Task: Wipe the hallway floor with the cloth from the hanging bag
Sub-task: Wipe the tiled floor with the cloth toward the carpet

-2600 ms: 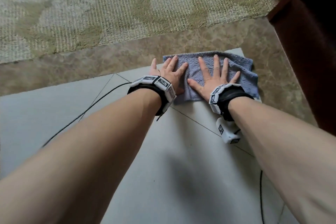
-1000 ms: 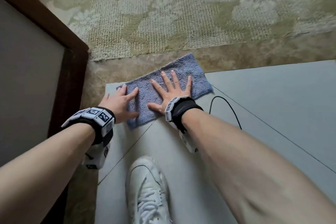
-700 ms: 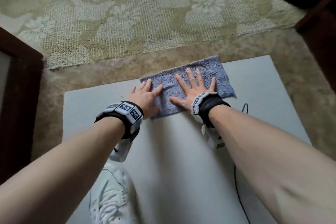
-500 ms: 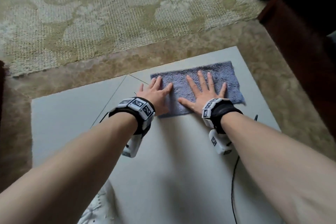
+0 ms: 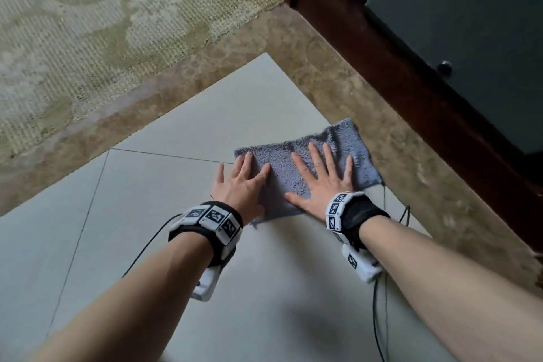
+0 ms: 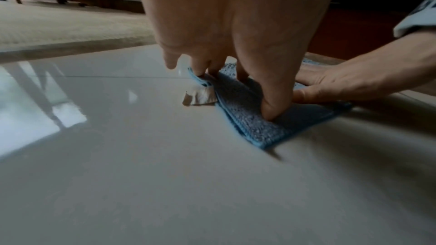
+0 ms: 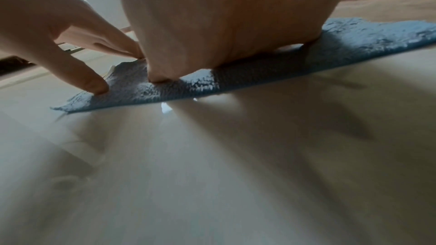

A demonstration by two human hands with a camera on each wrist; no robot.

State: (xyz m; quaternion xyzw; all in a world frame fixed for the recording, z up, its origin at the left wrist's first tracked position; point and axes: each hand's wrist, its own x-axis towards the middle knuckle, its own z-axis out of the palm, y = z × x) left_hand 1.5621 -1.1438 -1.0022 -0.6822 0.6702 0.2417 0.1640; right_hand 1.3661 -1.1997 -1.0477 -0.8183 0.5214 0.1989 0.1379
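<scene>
A blue-grey terry cloth [image 5: 282, 167] lies flat on the pale grey floor tile [image 5: 205, 126], its right end over the brown stone border. My left hand [image 5: 241, 185] presses on the cloth's left end with straight, spread fingers. Flat on the cloth's middle lies my right hand [image 5: 323, 182], fingers spread. In the left wrist view the left hand [image 6: 224, 34] bears down on the cloth [image 6: 247, 124], with the right hand [image 6: 342, 83] beside it. The right wrist view has the right palm [image 7: 224, 25] on the cloth [image 7: 365, 34] and left fingers [image 7: 94, 85] on its edge.
A patterned beige rug [image 5: 102, 23] lies beyond the brown stone border [image 5: 367, 103]. A dark wooden frame [image 5: 396, 76] with a dark panel [image 5: 470, 38] runs close on the right. Black cables [image 5: 379, 303] trail from both wristbands over the tile.
Both hands have slid the cloth rightwards across the tile, from beside the left frame to the right stone border near the right frame. The white shoe has left the view.
</scene>
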